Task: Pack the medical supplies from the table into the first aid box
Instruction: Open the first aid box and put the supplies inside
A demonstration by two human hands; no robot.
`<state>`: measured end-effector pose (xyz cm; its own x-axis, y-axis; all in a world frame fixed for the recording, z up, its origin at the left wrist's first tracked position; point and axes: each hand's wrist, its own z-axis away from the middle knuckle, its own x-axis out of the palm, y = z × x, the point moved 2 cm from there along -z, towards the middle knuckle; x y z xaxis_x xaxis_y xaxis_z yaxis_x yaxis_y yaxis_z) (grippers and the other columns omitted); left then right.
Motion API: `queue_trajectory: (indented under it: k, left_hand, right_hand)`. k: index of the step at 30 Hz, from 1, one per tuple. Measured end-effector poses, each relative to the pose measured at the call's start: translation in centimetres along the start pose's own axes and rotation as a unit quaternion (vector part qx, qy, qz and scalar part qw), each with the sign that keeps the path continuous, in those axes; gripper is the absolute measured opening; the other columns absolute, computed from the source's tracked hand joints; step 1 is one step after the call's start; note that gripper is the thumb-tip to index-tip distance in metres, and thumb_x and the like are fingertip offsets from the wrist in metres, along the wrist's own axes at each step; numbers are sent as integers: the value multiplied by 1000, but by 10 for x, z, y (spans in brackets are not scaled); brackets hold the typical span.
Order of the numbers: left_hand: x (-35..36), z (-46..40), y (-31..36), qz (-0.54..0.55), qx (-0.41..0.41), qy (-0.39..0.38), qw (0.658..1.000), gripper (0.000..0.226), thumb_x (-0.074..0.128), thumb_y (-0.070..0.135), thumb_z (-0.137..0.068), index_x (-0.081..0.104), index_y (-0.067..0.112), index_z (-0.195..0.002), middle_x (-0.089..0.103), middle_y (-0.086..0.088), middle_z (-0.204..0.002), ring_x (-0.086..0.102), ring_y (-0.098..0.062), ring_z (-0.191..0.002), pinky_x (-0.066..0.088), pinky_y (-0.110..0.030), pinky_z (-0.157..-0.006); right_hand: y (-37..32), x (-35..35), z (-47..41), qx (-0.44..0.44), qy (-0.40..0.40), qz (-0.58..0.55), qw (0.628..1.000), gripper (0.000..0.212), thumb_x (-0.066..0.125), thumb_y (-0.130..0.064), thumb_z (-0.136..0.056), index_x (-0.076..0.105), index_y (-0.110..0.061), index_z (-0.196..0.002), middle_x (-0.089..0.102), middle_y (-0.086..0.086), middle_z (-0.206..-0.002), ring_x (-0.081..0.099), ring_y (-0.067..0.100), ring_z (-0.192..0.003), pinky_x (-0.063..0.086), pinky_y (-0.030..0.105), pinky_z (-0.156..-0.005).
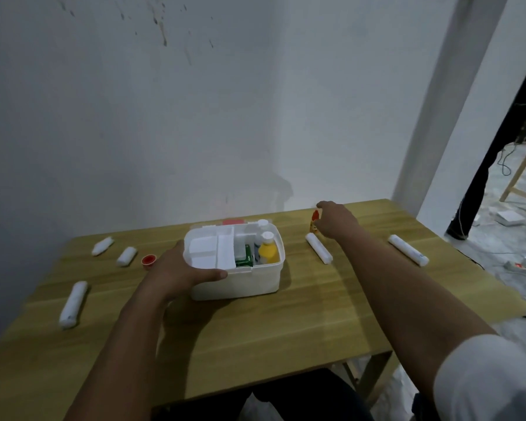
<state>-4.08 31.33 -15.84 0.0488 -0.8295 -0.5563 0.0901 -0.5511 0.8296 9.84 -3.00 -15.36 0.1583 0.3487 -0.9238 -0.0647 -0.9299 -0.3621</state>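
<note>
The white first aid box [240, 282] stands open mid-table, holding a white inner tray, a green packet and a yellow bottle [268, 252] with a white cap. My left hand [181, 270] rests against the box's left front corner, thumb lying along its front rim. My right hand [334, 220] reaches to the far side of the table and pinches a small orange-red item [314, 221] standing there. White bandage rolls lie around: one [319, 248] just below my right hand, one [409, 250] at the right, three on the left [73, 303] [126, 256] [102, 246].
A small red cap [148, 260] lies left of the box, close to my left hand. The wooden table [286, 329] stands against a white wall. Cables, a power strip and a wooden frame are on the floor at the right.
</note>
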Motion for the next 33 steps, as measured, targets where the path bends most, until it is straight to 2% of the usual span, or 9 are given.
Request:
queue_trajectory:
  k: [3,8,14,19,24,27,29,31,33]
  left_hand:
    - [2,-5,-3,-3,-2,3,1000,99,95,45,-61,44,35,-146,57,3,-142,51,-19,-116,55,-52,-94]
    - [3,-9,-5,-8,-5,5,1000,102,95,47,-60,42,37,-147,56,4,-143,52,-23,-125,55,-53,-94]
    - [6,1,-3,8,-1,15,1000,103,95,49,-58,44,37,-147,58,7,-139,52,-16,-116,53,-40,-83]
    - [7,8,3,13,-15,10,1000,100,96,43,-61,45,30,-146,56,2,-142,49,-16,-112,43,-29,-68]
    - [5,10,6,-26,-33,1,999,102,94,46,-63,42,25,-148,53,-4,-147,51,-27,-127,45,-36,-78]
    - [5,10,7,-35,-34,4,999,106,94,51,-59,41,26,-148,54,-3,-146,51,-27,-126,47,-36,-77]
    - [4,10,8,-42,-33,8,999,106,94,52,-59,41,27,-148,55,-3,-145,52,-27,-124,47,-36,-74]
    - [5,9,8,-52,-27,9,998,103,94,50,-62,42,26,-147,55,-4,-144,52,-25,-120,47,-36,-74]
    - [6,8,8,-50,-18,12,999,99,94,45,-64,43,26,-146,55,-4,-144,50,-21,-113,45,-36,-76]
  right_hand:
    - [3,21,-20,-6,0,-13,1000,45,61,-20,-92,59,-21,-137,67,4,-128,64,25,-112,54,40,-90]
    - [-1,29,-31,-16,24,-25,999,19,76,-16,-85,76,-11,-103,76,10,-101,70,26,-96,58,37,-81]
    - [-32,-27,-15,6,-8,-168,986,31,97,-15,-64,77,-7,-87,77,9,-76,77,22,-67,65,38,-74]
    - [-90,-85,32,-58,-88,-256,961,43,100,-15,-59,73,1,-88,77,17,-75,78,24,-68,64,34,-62]
    - [-143,-86,82,-169,-165,-71,969,32,97,-17,-66,78,-7,-89,77,9,-77,74,15,-67,60,22,-56]
    - [-160,-61,98,-221,-163,61,960,19,86,-9,-78,78,-6,-94,75,7,-82,74,20,-73,64,30,-65]
    - [-165,-42,103,-241,-130,151,950,15,83,-7,-78,70,-9,-87,70,7,-85,69,23,-76,62,35,-71]
    - [-168,-24,105,-248,-110,209,940,28,82,-7,-77,56,-14,-76,65,6,-86,65,23,-78,58,35,-70]
    - [-168,-9,104,-253,-110,233,933,26,81,-8,-79,56,-15,-81,63,5,-86,64,22,-78,58,35,-72]
